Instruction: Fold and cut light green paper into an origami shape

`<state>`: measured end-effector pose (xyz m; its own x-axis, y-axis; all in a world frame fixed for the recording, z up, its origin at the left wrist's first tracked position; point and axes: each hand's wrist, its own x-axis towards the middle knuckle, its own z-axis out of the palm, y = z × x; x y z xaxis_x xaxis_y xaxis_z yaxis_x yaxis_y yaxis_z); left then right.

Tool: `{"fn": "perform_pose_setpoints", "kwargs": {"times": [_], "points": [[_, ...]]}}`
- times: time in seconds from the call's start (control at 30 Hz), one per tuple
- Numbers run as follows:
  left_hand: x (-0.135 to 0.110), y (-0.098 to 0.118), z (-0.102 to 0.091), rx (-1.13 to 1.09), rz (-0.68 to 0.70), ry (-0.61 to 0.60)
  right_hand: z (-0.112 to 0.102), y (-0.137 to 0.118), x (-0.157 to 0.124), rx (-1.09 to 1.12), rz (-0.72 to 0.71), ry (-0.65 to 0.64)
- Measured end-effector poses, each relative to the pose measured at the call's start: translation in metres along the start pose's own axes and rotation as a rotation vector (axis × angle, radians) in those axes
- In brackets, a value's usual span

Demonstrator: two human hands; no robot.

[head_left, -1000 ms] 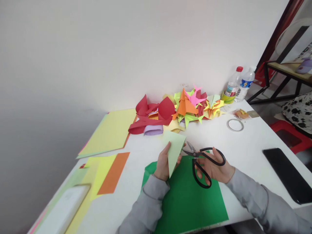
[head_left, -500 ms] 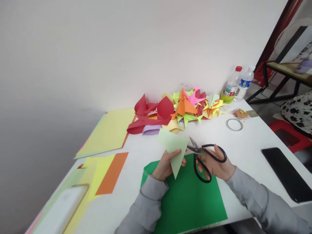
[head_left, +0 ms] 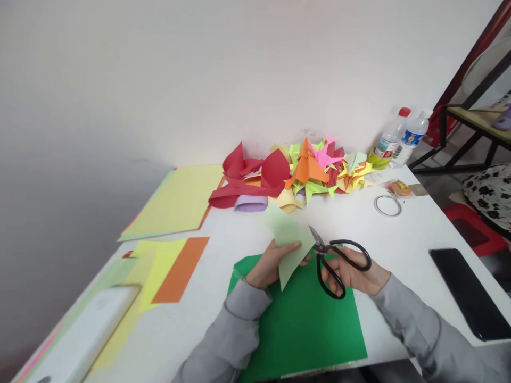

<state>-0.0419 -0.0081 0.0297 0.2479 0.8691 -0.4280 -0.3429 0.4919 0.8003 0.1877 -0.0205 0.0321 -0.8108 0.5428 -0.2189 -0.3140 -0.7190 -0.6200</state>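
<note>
My left hand (head_left: 269, 264) pinches a folded piece of pale green paper (head_left: 290, 242), its thumb lying on top and fingertips showing behind the edge. In my right hand (head_left: 353, 270) is a pair of scissors (head_left: 325, 250) with black loop handles. The blades are parted and meet the paper's right edge; the lower blade is partly behind the paper. Below both hands lies a green sheet (head_left: 307, 324), flat on the white table.
Folded paper shapes (head_left: 307, 167) and red paper loops (head_left: 255, 186) are heaped against the wall. Paper sheets (head_left: 175, 199) and an orange strip (head_left: 181, 270) lie left. To the right are a tape roll (head_left: 387, 206), bottles (head_left: 407, 139), a wrapped snack (head_left: 398, 187) and a black phone (head_left: 471, 292).
The pale green paper has tilted and shifted slightly right in my left hand, its edge now over the scissor blades. The view has moved a little.
</note>
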Motion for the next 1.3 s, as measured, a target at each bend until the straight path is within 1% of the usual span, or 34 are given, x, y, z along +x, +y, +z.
{"fn": "perform_pose_setpoints", "kwargs": {"times": [0.1, 0.17, 0.2, 0.33, 0.47, 0.67, 0.8, 0.9, 1.0, 1.13, 1.3], "points": [[-0.001, 0.002, 0.003, -0.010, 0.031, -0.042, 0.000, 0.002, 0.000, -0.012, 0.010, -0.018], [-0.002, 0.003, 0.004, -0.005, 0.040, -0.077, 0.000, 0.003, 0.000, -0.018, 0.021, -0.011], [-0.002, 0.003, 0.005, -0.002, 0.038, -0.075, 0.001, 0.003, 0.000, -0.022, 0.022, -0.005], [-0.002, 0.003, 0.005, 0.004, 0.060, -0.099, 0.003, 0.003, 0.001, -0.041, -0.021, 0.008], [0.000, 0.001, 0.005, -0.055, 0.040, -0.046, 0.003, 0.004, 0.003, -0.057, -0.012, 0.007], [0.000, 0.004, 0.006, -0.063, 0.054, -0.071, 0.009, 0.000, 0.003, -0.073, -0.066, -0.007], [-0.002, 0.006, 0.007, -0.061, 0.053, -0.067, 0.010, 0.000, 0.002, -0.073, -0.073, 0.003], [-0.002, 0.004, 0.008, -0.071, 0.052, -0.044, 0.008, 0.003, 0.004, -0.073, -0.063, 0.016], [0.000, 0.000, 0.008, -0.065, 0.043, -0.025, 0.007, 0.006, 0.006, -0.107, -0.095, 0.046], [0.001, -0.003, 0.008, -0.062, 0.032, -0.071, 0.011, 0.006, 0.008, -0.133, -0.137, 0.082], [-0.002, 0.001, 0.011, -0.110, -0.003, -0.099, 0.016, 0.003, 0.008, -0.120, -0.149, 0.068]]}}
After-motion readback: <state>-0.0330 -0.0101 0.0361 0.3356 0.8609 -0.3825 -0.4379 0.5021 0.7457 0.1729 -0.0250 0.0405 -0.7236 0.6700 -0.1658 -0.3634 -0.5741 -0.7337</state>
